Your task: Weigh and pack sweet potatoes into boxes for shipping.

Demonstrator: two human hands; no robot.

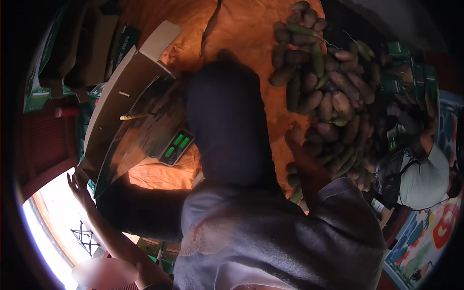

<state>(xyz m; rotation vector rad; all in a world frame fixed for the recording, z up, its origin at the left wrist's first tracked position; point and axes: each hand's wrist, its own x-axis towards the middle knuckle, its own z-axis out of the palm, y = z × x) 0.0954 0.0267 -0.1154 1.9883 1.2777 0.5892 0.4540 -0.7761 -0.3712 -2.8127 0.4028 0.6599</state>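
My left hand (79, 189) is at the left, its fingers spread and holding nothing, close to the lower corner of a large open cardboard box (108, 104). The box stands tilted on its side beside my dark-trousered leg. My right hand (296, 140) reaches to the near left edge of a heap of long reddish-brown root vegetables (338, 104); its fingers look stretched out and nothing shows in them, though the light is dim. Several long green root vegetables (317, 60) with thin root tails lie among the heap.
Orange sheeting (246, 29) covers the floor. A digital scale (176, 147) with lit green displays sits between the box and my leg. More cardboard boxes (89, 48) stand at the far left. Another person in a pale shirt (425, 176) is at the right, near green boxes (398, 82).
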